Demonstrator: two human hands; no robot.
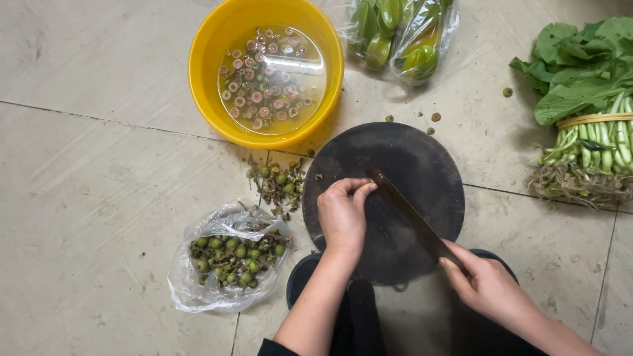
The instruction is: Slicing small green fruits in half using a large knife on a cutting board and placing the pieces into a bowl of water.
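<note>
My left hand (343,214) rests on the dark round cutting board (409,158) with fingers curled, pinching something small at the fingertips that I cannot make out. My right hand (484,283) grips the handle of a long knife (405,207), whose blade lies diagonally across the board with its tip right beside my left fingertips. Left of the board lies a small heap of green berries with stems (280,181) on the floor.
A yellow basin (204,79) with water and several cut fruit slices stands behind the board. An open plastic bag of green berries (231,257) lies at the left. A bag of green peppers (395,36) and a tied bunch of leafy greens (587,99) sit at the back right.
</note>
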